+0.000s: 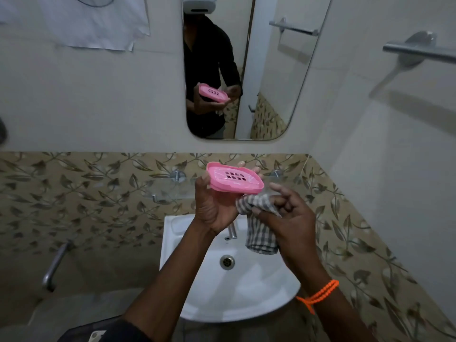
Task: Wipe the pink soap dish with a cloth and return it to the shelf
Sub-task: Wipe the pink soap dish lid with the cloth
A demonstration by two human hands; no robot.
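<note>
My left hand (214,208) grips the pink soap dish (234,178) from below and behind, tilted so its slotted inside faces me. My right hand (288,213) is closed on a grey and white checked cloth (259,225), which is bunched just under the dish's lower right edge and hangs down over the sink. Behind the dish a glass shelf (170,188) on metal pegs runs along the tiled wall; its middle is hidden by my hands.
A white sink (266,287) with a drain and a tap lies below my hands. A mirror (266,70) hangs above and reflects the dish. A metal towel bar (419,50) sticks out at upper right. A metal pipe (55,265) sits low on the left.
</note>
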